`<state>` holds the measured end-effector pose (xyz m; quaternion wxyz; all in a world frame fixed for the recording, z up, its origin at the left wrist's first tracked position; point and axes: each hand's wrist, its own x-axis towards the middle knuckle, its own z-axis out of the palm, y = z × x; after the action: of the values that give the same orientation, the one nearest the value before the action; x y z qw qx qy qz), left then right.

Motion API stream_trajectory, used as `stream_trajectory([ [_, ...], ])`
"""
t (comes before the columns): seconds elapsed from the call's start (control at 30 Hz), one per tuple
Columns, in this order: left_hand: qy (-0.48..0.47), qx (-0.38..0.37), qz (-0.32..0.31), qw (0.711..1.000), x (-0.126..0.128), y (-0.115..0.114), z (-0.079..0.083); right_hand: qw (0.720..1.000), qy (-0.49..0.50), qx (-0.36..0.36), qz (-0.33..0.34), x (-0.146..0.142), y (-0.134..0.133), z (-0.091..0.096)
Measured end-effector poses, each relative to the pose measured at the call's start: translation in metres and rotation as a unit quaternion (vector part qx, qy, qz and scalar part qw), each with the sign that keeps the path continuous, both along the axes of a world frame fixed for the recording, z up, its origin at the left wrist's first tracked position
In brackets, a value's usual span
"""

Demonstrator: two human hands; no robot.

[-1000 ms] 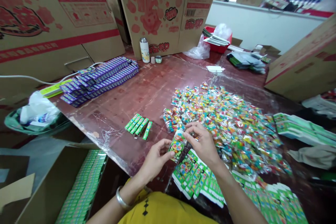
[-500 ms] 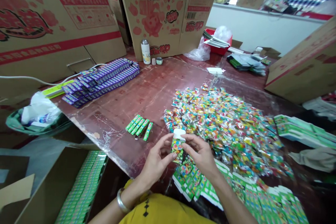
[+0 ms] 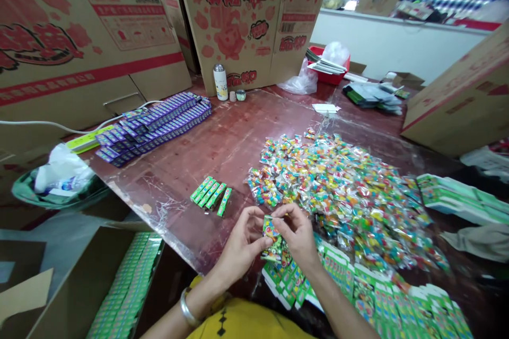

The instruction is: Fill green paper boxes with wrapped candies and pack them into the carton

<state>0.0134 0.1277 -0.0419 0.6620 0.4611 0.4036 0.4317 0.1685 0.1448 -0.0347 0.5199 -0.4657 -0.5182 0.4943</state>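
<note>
My left hand (image 3: 240, 246) and my right hand (image 3: 296, 235) together pinch a small green candy box (image 3: 271, 229) just above the near table edge. Both hands have fingers closed on its top end. Under them lies a spread of flat green box blanks (image 3: 358, 286). Behind the hands spreads a big heap of clear candy packets (image 3: 338, 190) with coloured sweets. A few finished green boxes (image 3: 210, 193) lie side by side to the left on the red table (image 3: 222, 137).
Rows of purple boxes (image 3: 155, 122) sit at the table's left. A carton of stacked green boxes (image 3: 123, 286) stands below left. Large printed cartons (image 3: 246, 16) wall the back; another carton (image 3: 457, 95) is at right. A flask (image 3: 219, 82) and red basket (image 3: 330, 63) stand far back.
The box's white top flap, open half a second ago, is now folded shut. Both hands have drawn a little nearer and lower with the box.
</note>
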Motion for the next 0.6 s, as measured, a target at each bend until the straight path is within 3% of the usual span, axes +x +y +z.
stream_trajectory([
  [0.17, 0.089, 0.044, 0.013, 0.995, -0.005, -0.001, 0.003, 0.993, -0.031, -0.083, 0.073, 0.010, 0.013, 0.001],
  [0.33, 0.114, 0.060, -0.020, 0.992, -0.007, -0.001, 0.004, 0.988, -0.023, -0.124, 0.090, 0.017, 0.024, 0.001],
  [0.43, 0.112, 0.051, -0.029, 0.992, -0.007, -0.002, 0.003, 0.989, -0.045, -0.109, 0.085, 0.015, 0.024, 0.001],
  [0.53, 0.108, 0.037, -0.026, 0.993, -0.009, -0.001, 0.003, 0.991, -0.101, -0.047, 0.070, 0.014, 0.018, 0.007],
  [0.6, 0.101, 0.031, -0.010, 0.994, -0.011, 0.001, 0.003, 0.984, -0.146, -0.010, 0.099, 0.015, 0.012, 0.012],
])
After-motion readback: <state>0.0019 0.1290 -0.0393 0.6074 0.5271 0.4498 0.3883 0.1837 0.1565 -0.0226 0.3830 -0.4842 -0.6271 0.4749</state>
